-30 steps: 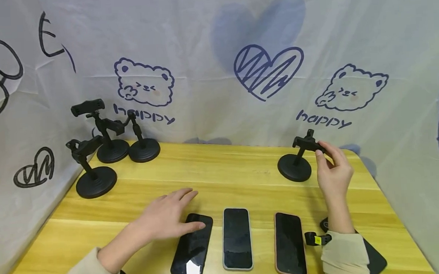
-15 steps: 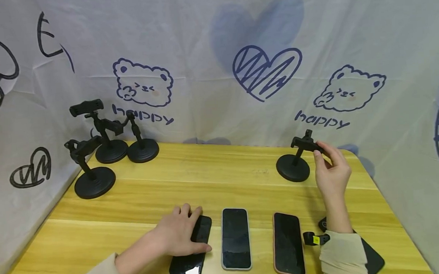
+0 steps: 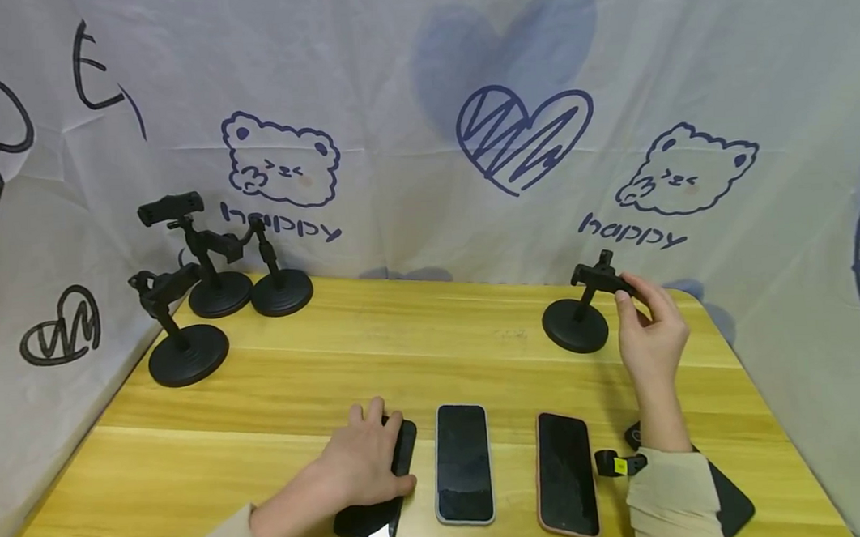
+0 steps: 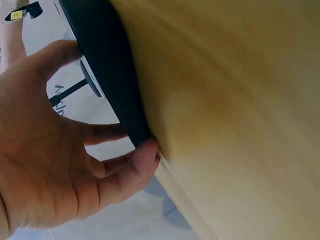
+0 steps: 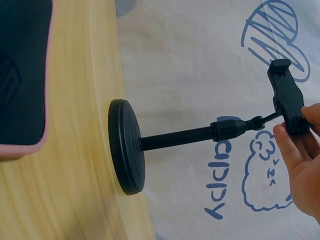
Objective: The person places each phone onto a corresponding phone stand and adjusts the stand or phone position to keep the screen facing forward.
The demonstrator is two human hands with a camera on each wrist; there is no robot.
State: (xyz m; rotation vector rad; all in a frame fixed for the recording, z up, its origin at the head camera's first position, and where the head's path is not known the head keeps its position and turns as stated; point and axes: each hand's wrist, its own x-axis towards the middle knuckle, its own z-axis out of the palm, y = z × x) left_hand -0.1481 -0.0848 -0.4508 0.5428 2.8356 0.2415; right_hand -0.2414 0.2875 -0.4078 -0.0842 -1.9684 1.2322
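My left hand [image 3: 363, 462] reaches over a black smartphone [image 3: 370, 521] that lies on the table. In the left wrist view the thumb is at one edge of this smartphone [image 4: 97, 47] and curled fingers grip its far end. At the back right stands a black phone stand [image 3: 575, 327] with a round base. Its clamp [image 5: 286, 95] is pinched between the thumb and fingers of my right hand [image 3: 653, 338]. The stand's base [image 5: 127, 147] sits flat on the table, and its clamp holds no phone.
A white-rimmed phone [image 3: 462, 465] and a pink-rimmed phone [image 3: 567, 478] lie in the front middle. Another dark phone [image 3: 732, 492] is partly under the right forearm. Three more phone stands [image 3: 189, 356] cluster at the back left. A printed cloth [image 3: 397, 205] hangs behind the table [image 3: 420, 350].
My left hand has come down from above the black smartphone onto it, and its fingers have closed around it. The right hand has stayed at the stand's clamp.
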